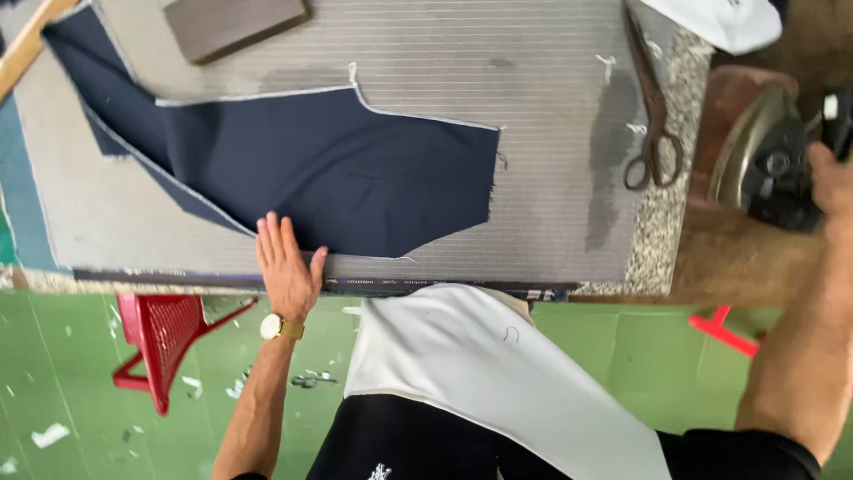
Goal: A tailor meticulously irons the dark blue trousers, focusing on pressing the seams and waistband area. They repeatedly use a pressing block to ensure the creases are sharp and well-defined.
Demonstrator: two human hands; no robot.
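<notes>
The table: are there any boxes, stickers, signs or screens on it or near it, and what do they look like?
No boxes, signs or screens show.
A printed strip runs along the table's front edge, near the left hand: long, thin, dark with tiny pale marks.
A small white emblem sits on the black clothing at the bottom edge.

Tailoring workshop, scissors (653, 111), iron (764, 160), cut navy fabric (338, 173)

A grey-padded table (551, 222) carries navy cloth (338, 178), scissors (653, 107) and a grey block (235, 25).
</notes>
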